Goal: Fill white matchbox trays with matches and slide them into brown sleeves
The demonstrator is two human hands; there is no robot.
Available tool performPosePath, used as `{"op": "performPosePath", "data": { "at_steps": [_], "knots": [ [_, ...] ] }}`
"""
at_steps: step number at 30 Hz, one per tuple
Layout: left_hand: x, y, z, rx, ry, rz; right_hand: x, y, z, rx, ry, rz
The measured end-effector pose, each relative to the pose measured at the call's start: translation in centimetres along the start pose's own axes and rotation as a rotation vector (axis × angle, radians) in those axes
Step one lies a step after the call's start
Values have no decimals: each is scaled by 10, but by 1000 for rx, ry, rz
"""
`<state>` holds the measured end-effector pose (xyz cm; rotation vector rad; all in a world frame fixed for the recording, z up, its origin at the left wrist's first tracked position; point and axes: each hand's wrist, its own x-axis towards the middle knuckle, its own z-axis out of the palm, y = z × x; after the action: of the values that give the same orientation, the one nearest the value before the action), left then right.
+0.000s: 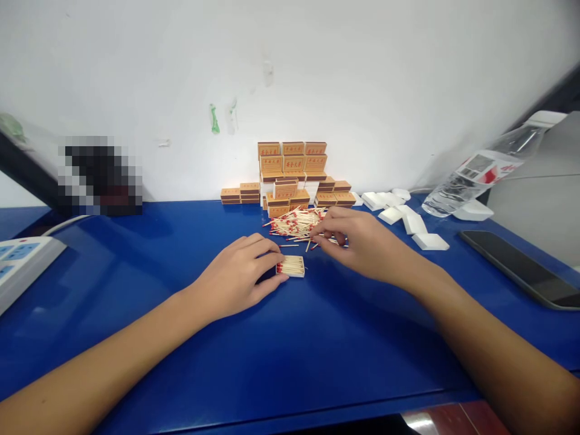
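My left hand [242,272] holds the left end of a small white matchbox tray [296,275] between thumb and fingers. Matches [290,264] lie side by side in that tray, with red heads toward the left. Just beyond it, my right hand [362,241] is at the near right edge of a loose match pile [290,223]. Its fingers are pinched together, and a match [309,246] shows at the fingertips. The right hand covers part of the pile.
Stacked matchboxes [293,164] stand against the wall behind the pile. To the right are several white trays [413,222], a leaning plastic bottle [484,166] and a phone [521,266]. A power strip [29,266] sits at the left edge of the blue table [290,362].
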<state>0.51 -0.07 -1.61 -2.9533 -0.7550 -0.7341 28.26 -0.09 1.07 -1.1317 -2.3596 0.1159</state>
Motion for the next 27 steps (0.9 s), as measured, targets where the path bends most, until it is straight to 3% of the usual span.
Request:
{"op": "performPosePath", "data": {
  "at_steps": [7,15,19,27],
  "knots": [
    [0,-1,1,17,17,-8,-2,24,5,-29,-208,89],
    [0,0,0,32,11,-21,-4,25,11,-30,-224,91],
    [0,0,1,35,16,-64,-3,13,9,11,-178,93],
    [0,0,2,-17,-28,-101,-2,-35,23,134,-150,62]
  ]
}}
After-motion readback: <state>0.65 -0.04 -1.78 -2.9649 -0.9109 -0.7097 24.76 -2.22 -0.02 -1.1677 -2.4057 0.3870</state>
